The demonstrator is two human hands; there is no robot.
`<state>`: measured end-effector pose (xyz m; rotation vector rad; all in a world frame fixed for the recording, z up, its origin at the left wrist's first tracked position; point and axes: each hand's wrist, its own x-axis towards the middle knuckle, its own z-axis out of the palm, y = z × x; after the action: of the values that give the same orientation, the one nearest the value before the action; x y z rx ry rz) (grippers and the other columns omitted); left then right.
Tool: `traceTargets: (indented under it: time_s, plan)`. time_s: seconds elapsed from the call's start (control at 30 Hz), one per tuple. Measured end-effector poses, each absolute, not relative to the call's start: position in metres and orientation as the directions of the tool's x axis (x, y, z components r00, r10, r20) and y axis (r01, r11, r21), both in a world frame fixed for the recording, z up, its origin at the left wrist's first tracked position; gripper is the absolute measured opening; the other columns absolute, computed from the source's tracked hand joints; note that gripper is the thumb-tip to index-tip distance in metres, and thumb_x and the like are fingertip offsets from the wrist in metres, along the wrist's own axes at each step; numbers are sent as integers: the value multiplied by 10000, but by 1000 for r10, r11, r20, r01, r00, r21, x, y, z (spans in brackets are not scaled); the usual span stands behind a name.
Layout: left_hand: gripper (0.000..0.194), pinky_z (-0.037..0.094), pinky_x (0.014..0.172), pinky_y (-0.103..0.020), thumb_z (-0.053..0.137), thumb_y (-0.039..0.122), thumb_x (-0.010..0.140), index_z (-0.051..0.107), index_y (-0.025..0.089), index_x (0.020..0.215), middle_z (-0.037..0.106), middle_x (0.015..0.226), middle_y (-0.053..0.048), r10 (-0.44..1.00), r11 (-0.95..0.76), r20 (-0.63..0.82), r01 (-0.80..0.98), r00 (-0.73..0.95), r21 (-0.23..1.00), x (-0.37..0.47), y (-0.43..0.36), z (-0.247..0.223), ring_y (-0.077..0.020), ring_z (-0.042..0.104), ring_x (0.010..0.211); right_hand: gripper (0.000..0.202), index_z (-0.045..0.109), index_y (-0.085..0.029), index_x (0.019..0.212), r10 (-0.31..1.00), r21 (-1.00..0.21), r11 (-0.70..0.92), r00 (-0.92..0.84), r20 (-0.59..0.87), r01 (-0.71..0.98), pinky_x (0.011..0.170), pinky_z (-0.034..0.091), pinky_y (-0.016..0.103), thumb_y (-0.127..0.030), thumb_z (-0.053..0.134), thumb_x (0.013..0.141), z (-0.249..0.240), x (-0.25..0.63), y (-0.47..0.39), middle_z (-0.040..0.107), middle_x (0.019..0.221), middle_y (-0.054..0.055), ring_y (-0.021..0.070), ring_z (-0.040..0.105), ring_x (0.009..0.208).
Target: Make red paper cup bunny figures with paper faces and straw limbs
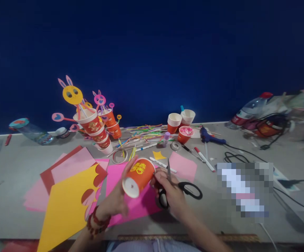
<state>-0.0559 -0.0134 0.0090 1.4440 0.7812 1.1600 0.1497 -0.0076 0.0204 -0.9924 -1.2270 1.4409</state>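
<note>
Holding an orange paper cup (138,176) — left hand (115,201); right hand (169,190) grips scissors (183,189).

Both forearms enter from bottom edge, angled inward toward centre. Left hand (117,196) raised, fingers curled around orange paper cup (138,176) — cup lies sideways, base facing camera. Red bead bracelet on left wrist. Right hand (169,192) just beside cup, palm down, fingers through 1 handle of black scissors (179,185) — blades closed, pointing up and away. Hands nearly touching.
</note>
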Motion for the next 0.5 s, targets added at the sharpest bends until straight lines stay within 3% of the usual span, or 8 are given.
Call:
traceTargets:
  time_s: [0.07,0.13,0.3,0.4,0.5]
  plan:
    - [1195,291,1198,-632,904,596,556,322,298,1556,301,1634,-183,898,-356,334,27,285,934,-56,-12,9,-432,274,1506,356,634,-214,708,972,-965,-114,-225,-60,-238,563,419,268,-446,537,959,16,146,-9,569,696,-4,144,504,570]
    - [1131,270,1193,-657,920,538,576,358,281,1523,345,1606,-203,879,-444,418,77,231,893,-54,-10,13,-431,297,1496,361,632,-211,696,958,-958,-147,-276,-77,-245,571,422,262,-459,556,946,17,143,-11,575,693,-4,142,510,576]
    - [722,377,1122,-646,857,546,673,581,238,1265,659,1283,-178,806,-588,570,99,161,803,-47,-3,26,-409,534,1329,370,627,-214,634,942,-972,-122,-331,-49,-203,632,416,263,-431,570,928,34,144,-15,588,696,5,162,533,671]
    - [707,466,1050,-602,830,602,666,601,221,1216,699,1173,-171,803,-596,589,144,93,790,-46,-1,27,-387,637,1189,399,622,-206,585,930,-968,-123,-365,-36,-218,609,411,253,-417,561,918,44,145,-16,587,689,10,154,530,657]
    - [739,487,1018,-597,874,523,650,562,243,1259,701,1179,-150,710,-703,694,186,122,687,-46,-1,26,-359,687,1107,359,622,-200,610,921,-936,-213,-378,-97,-279,553,406,241,-418,578,892,43,144,-18,590,673,4,142,526,608]
